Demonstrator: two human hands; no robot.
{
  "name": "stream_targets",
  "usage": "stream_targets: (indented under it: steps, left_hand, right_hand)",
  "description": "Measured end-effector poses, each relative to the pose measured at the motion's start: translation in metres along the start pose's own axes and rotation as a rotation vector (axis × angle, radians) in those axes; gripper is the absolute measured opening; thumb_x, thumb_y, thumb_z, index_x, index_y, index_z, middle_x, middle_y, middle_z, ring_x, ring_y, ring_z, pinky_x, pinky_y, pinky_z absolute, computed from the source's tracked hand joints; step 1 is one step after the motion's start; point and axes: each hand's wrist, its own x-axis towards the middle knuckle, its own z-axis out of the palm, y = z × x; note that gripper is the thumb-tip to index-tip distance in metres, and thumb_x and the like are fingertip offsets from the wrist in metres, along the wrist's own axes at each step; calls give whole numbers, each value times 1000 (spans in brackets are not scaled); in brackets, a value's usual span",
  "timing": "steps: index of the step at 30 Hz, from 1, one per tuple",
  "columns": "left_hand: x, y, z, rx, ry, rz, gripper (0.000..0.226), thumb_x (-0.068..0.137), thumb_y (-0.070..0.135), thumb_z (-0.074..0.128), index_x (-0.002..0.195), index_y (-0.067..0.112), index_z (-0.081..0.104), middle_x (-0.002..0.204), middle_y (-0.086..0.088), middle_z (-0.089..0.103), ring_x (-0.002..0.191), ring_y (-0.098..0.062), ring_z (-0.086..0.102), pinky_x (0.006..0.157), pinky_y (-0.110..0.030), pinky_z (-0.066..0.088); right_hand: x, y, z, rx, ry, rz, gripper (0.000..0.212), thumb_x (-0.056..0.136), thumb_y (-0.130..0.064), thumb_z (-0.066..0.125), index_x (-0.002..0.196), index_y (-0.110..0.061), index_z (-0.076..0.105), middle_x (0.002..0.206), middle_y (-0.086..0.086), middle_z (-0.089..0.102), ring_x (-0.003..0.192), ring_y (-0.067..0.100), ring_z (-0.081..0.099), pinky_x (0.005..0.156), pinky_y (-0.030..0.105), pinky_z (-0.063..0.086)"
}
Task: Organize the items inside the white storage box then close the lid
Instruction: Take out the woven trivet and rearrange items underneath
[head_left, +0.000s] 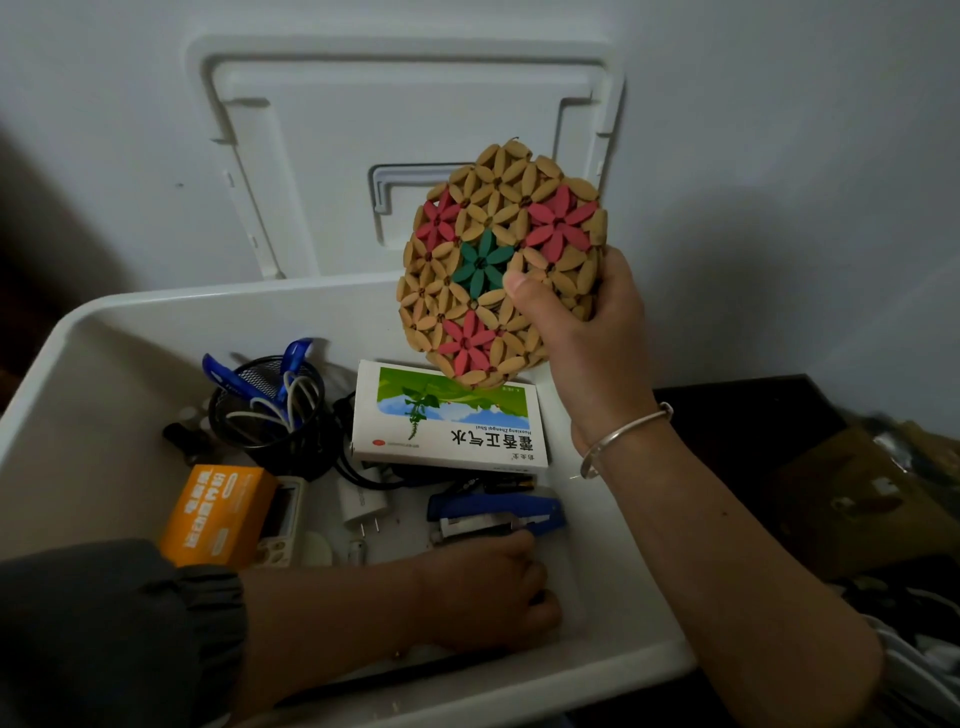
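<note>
The white storage box (78, 332) stands open, and its lid (322, 156) leans upright against the wall behind it. My right hand (576, 322) holds a round wooden trivet (493, 254) with red and green flower shapes above the box's back right. My left hand (488, 592) is down inside the box at the front right, fingers curled at the blue stapler (498, 512); whether it grips the stapler is unclear. Also inside lie a white and green medicine box (447, 421), a black mesh pen cup (275, 410), an orange box (218, 514) and a white charger plug (363, 501).
A black cable (358, 473) snakes under the medicine box. A small white device (283, 525) lies next to the orange box. To the right of the storage box sit a dark surface (737, 415) and a brown cardboard box (857, 499). The white wall (779, 156) is close behind.
</note>
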Motion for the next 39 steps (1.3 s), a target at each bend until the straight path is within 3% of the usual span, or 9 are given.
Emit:
stream_targets:
  steps: [7,11,13,15,19,22,31,36,39]
  left_hand:
    - [-12,-5,-19,-35,-95,-39,10,87,38,53,91,30,58,63,9,62,54,-7,58,87,-22,43]
    - [-42,-16,-51,-178,-156,-146,15,92,30,47,99,19,55,77,2,63,63,-18,60,90,-30,40]
    - [-70,-19,-68,-570,-155,-389,22,100,32,33,107,17,47,90,-3,62,78,-20,58,84,-26,34]
    - [-104,-21,-84,-1133,-88,-812,16,102,40,32,104,28,42,86,6,58,77,-5,55,71,-17,37]
    - [-152,-23,-107,-2096,434,-1393,30,94,35,46,90,5,50,68,-10,56,60,-19,61,64,-31,57]
    - [-167,-24,-114,-2533,766,-1558,25,87,26,50,90,2,51,65,-14,56,49,-17,57,50,-31,59]
    - [-193,-17,-103,-2333,1161,-1635,32,83,25,62,113,17,70,68,1,56,52,-5,53,46,-16,51]
    - [-201,-16,-100,-2242,1001,-1835,10,77,20,69,76,11,65,62,-2,56,49,-5,53,38,-14,44]
    - [-205,-16,-96,-2150,777,-1953,8,84,15,65,78,12,61,58,-2,54,48,-6,49,37,-15,41]
  right_hand:
    - [0,2,0,3,5,-9,29,79,-23,73,103,-25,55,87,-17,63,80,-11,61,59,6,49]
    - [1,4,0,-22,19,-13,30,78,-26,73,103,-27,56,87,-18,63,78,-13,60,58,5,48]
    - [1,5,-1,-16,21,-7,31,78,-27,73,103,-27,56,88,-17,63,78,-14,60,57,5,48]
    - [2,5,0,-1,15,-3,33,78,-27,73,107,-24,56,90,-16,63,77,-14,60,55,4,46]
    - [1,4,2,12,20,-13,33,79,-21,72,108,-18,55,88,-17,61,71,-20,57,50,0,41]
    - [0,4,3,25,17,-13,37,80,-19,72,112,-15,55,91,-16,61,71,-20,57,51,1,42]
    - [-1,6,3,30,3,-11,35,81,-15,71,112,-13,55,92,-13,61,68,-18,59,50,2,43]
    - [-1,7,4,13,-2,-14,33,80,-17,72,108,-17,56,90,-14,61,68,-18,59,49,2,43]
    - [0,8,3,12,-3,-15,33,80,-18,72,109,-17,56,90,-15,61,68,-19,58,49,1,42]
